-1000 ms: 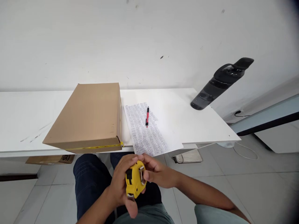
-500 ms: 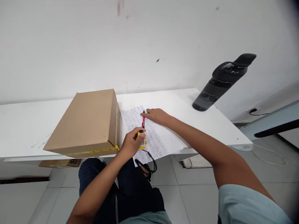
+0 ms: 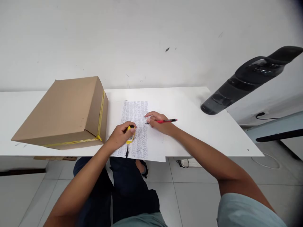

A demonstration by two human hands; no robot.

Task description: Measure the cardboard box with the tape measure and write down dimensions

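My left hand (image 3: 119, 136) is closed around a small yellow and black tape measure (image 3: 130, 135), its dark strap hanging toward the table's front edge. Beneath it lies a sheet of paper (image 3: 142, 148) covered in dense columns of marks. My right hand (image 3: 158, 123) grips a red and black pen (image 3: 167, 120) between thumb and fingers over the sheet's right part. The pen lies nearly level, its tip pointing left; whether the tip touches the paper I cannot tell. Left of the sheet stands a closed cardboard box (image 3: 63, 110) with yellow tape along its side.
A tall dark bottle (image 3: 236, 85) stands at the right end of the white table (image 3: 189, 104). The wall (image 3: 142, 41) rises directly behind the table. Below the front edge are my legs (image 3: 132, 186) and the tiled floor (image 3: 196, 195).
The pen has turned from pointing away to lying sideways in my right hand. My left hand and the tape measure have shifted left over the sheet, which now lies straighter. The view has shifted too.
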